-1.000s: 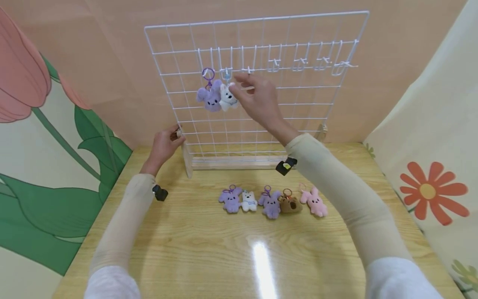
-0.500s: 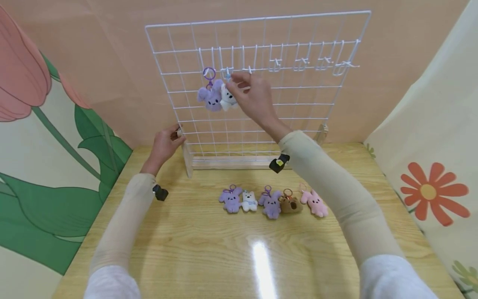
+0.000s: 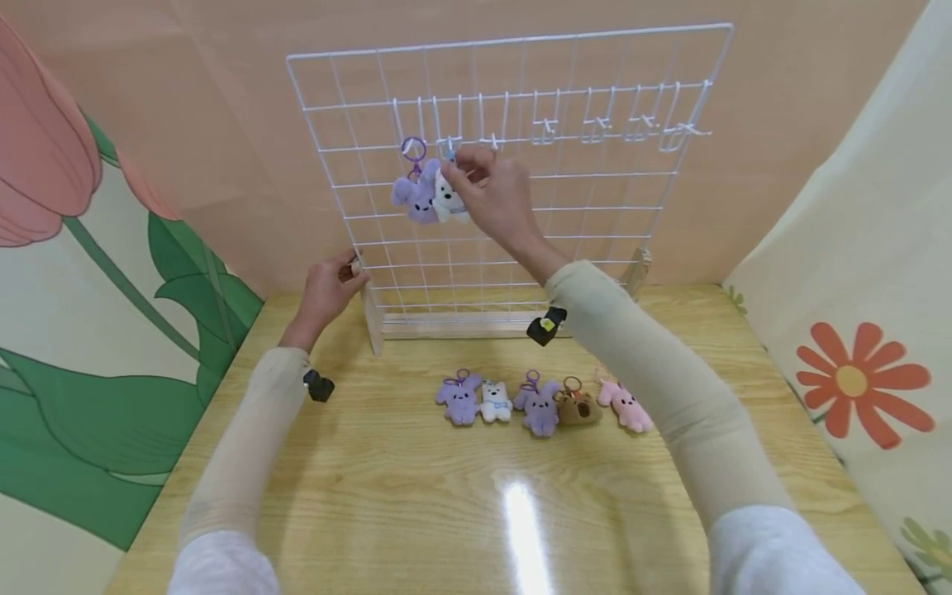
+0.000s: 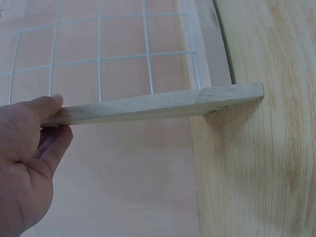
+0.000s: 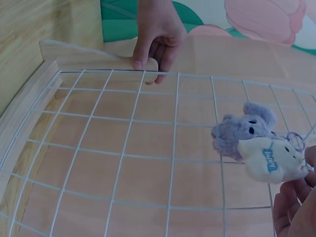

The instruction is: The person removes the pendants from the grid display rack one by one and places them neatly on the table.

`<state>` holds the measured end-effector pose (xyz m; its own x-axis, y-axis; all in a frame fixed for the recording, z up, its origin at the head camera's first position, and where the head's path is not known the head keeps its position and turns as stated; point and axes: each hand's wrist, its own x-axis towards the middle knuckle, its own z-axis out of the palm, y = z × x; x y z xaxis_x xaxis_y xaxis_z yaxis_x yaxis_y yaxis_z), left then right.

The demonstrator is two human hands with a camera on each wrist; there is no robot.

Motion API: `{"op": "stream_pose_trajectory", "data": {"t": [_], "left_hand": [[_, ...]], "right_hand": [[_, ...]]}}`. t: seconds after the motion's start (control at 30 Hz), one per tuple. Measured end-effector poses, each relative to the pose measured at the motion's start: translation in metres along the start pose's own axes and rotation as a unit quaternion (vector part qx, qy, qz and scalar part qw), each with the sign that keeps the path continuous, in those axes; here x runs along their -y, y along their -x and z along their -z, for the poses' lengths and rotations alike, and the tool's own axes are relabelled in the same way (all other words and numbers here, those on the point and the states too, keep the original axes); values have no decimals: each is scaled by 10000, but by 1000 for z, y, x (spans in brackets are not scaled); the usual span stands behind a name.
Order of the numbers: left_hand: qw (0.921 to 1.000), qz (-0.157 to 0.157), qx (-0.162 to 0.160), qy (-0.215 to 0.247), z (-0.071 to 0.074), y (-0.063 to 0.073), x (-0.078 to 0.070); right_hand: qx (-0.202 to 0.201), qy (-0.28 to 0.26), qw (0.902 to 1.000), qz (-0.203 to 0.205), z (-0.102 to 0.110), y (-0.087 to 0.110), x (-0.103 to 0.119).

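**Right hand at the white plush puppy keychain, left hand on the rack's side**

At your far left, a tulip-print backdrop [image 3: 48,132] stands beside the bench [image 3: 387,496]. Your left hand [image 3: 325,289] comes next, its thumb and fingers pinching the wooden side support [image 4: 158,107] of the white wire grid rack [image 3: 513,40], thumb on one face and fingers on the other. The rack stands at the back of the bench and carries a row of white hooks [image 3: 597,127].

On its leftmost hook hangs a purple long-eared plush keychain [image 3: 418,201]. Just right of it, slightly overlapping it, the white plush puppy keychain [image 3: 448,202] is at the second hook, a blue patch showing on its body in the right wrist view. Your right hand [image 3: 500,188] reaches in from its right, thumb and forefinger pinching it at the top; more hooks run on past that hand.

Below, on the bench in front of the rack, you have a row: another purple plush [image 3: 459,400], another white plush [image 3: 496,402], a third purple plush [image 3: 539,409], a brown plush animal [image 3: 580,408] touching it, and a pink plush rabbit [image 3: 626,406] partly hidden by your right sleeve [image 3: 669,372]. Farthest right is a cloth with an orange flower [image 3: 851,380].
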<state>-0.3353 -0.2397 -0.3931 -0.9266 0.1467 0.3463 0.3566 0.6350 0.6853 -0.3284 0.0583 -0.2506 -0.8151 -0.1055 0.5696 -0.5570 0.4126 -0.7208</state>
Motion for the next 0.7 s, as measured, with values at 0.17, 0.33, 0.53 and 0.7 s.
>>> {"op": "stream_pose_trajectory", "data": {"t": [0.17, 0.33, 0.53, 0.7], "left_hand": [[10000, -10, 17, 15, 1, 0, 0], [10000, 0, 30, 35, 1, 0, 0], [10000, 39, 21, -32, 0, -1, 0], [10000, 63, 36, -16, 0, -1, 0]], "right_hand": [[-111, -35, 9999, 33, -2, 2, 1], [-257, -55, 9996, 83, -1, 4, 2], [-333, -141, 9992, 154, 1, 7, 3], [-335, -267, 9987, 290, 2, 12, 5]]}}
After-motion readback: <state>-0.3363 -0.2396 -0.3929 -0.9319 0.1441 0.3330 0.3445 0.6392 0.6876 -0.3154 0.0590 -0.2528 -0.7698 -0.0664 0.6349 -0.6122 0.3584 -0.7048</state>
